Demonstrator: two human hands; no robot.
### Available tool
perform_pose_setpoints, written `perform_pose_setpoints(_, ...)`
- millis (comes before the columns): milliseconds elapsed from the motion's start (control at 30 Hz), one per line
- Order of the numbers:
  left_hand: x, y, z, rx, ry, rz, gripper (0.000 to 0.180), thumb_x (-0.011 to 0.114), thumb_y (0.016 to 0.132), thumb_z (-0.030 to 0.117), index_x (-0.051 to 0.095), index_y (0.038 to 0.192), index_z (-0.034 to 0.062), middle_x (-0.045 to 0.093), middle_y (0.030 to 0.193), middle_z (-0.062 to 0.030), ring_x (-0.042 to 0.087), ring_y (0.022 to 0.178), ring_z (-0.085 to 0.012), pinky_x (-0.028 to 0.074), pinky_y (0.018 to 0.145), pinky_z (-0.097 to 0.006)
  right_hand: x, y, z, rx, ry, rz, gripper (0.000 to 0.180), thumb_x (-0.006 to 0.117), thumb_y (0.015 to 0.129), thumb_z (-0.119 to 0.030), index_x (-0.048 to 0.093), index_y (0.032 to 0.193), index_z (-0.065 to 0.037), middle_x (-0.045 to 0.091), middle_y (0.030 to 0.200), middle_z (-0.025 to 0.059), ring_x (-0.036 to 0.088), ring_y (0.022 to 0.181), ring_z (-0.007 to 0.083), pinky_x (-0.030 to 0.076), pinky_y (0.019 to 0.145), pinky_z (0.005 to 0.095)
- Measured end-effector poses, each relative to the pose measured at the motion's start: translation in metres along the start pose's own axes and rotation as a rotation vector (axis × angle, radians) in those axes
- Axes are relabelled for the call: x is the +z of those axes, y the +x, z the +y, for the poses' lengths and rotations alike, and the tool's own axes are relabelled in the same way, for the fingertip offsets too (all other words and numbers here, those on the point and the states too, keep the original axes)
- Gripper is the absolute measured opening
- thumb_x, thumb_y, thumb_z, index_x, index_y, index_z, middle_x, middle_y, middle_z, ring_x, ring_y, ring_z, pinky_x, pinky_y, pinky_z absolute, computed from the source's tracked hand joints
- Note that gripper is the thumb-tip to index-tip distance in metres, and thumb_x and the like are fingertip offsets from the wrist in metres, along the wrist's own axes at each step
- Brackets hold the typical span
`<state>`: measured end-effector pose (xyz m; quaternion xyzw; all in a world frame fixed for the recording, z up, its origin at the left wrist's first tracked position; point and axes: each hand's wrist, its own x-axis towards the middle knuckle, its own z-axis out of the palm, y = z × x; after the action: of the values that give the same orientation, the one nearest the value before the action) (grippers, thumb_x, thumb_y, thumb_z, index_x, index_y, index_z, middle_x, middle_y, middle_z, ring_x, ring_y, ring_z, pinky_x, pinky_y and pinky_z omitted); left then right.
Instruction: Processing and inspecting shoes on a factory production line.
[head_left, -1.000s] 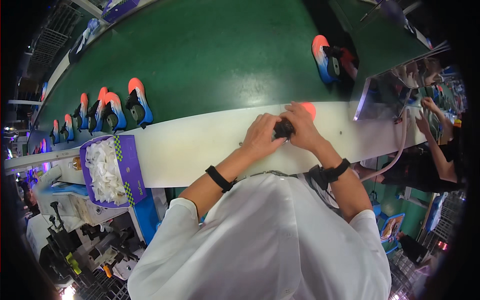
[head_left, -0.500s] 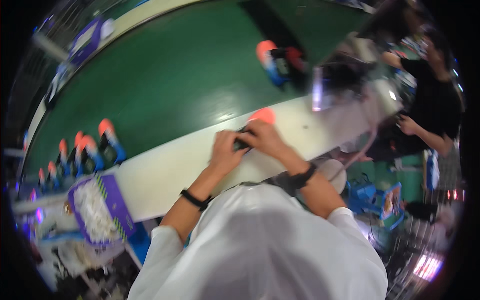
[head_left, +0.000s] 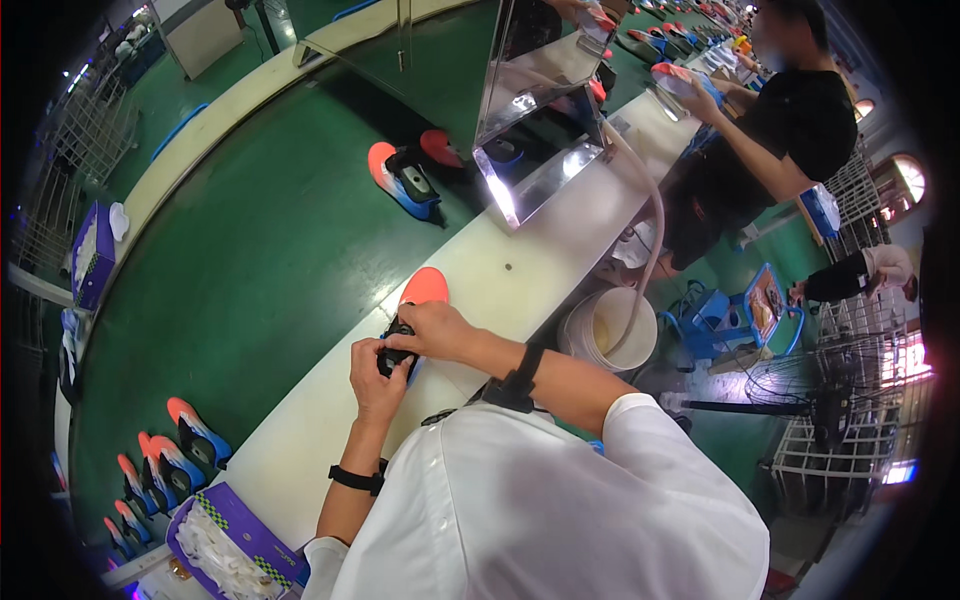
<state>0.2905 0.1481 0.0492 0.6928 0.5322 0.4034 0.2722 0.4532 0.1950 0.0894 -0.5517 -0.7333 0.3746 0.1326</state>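
A sneaker with a coral toe (head_left: 426, 287), a black opening and blue lower edges rests on the white ledge in front of me. My left hand (head_left: 374, 378) is closed at the heel end, with thumb and fingers on the black part. My right hand (head_left: 436, 332) bends over the middle of the sneaker, fingertips pressed at the black opening. Both hands meet there and hide most of the upper. Whether a small piece sits between the fingers, I cannot make out.
Along the white ledge (head_left: 330, 400) runs a green belt (head_left: 270, 220) bearing another coral-and-blue sneaker (head_left: 402, 182) and several more at lower left. A purple box (head_left: 245, 530) holds white pieces. A metal-framed machine (head_left: 540, 150), white bucket (head_left: 610, 330) and a co-worker (head_left: 780, 130) are at right.
My view has swung to the right, so the machine and co-worker show more sharply. Both hands stay on the sneaker. The co-worker now holds up a shoe.
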Motion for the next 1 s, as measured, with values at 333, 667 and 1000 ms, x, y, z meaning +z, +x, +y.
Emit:
perform_pose_setpoints(333,0.012,0.002,0.005,0.036,-0.029,0.029,0.037,0.073,0.062,0.002,0.051,0.092,0.0008,0.052,0.089,-0.0137,0.053,0.080,-0.0290,0.045,0.071,-0.036,0.009,0.005,0.023,-0.154,-0.033,0.178,0.036,0.067,0.077,-0.036,0.060,0.088,-0.002,0.063,0.077,0.0187,0.063,0.073,0.0340,0.049,0.066,0.0415)
perform_pose_setpoints(667,0.021,0.003,0.001,-0.029,-0.058,0.051,0.039,0.075,0.062,0.006,0.052,0.093,0.0006,0.052,0.090,-0.0141,0.053,0.082,-0.0305,0.045,0.073,-0.037,-0.008,0.003,0.028,-0.226,0.336,0.005,0.027,0.069,0.077,-0.020,0.057,0.088,0.002,0.057,0.067,0.0095,0.055,0.058,0.0165,0.044,0.055,0.0300)
perform_pose_setpoints(1000,-0.001,-0.004,-0.019,-0.447,-0.020,-0.268,0.060,0.070,0.074,0.018,0.046,0.125,-0.0013,0.058,0.113,-0.0179,0.057,0.102,-0.0283,0.044,0.091,-0.037,-0.034,0.073,0.073,0.049,0.475,0.277,0.018,0.066,0.082,-0.018,0.060,0.081,0.000,0.053,0.060,0.0008,0.050,0.057,0.0080,0.041,0.053,0.0241)
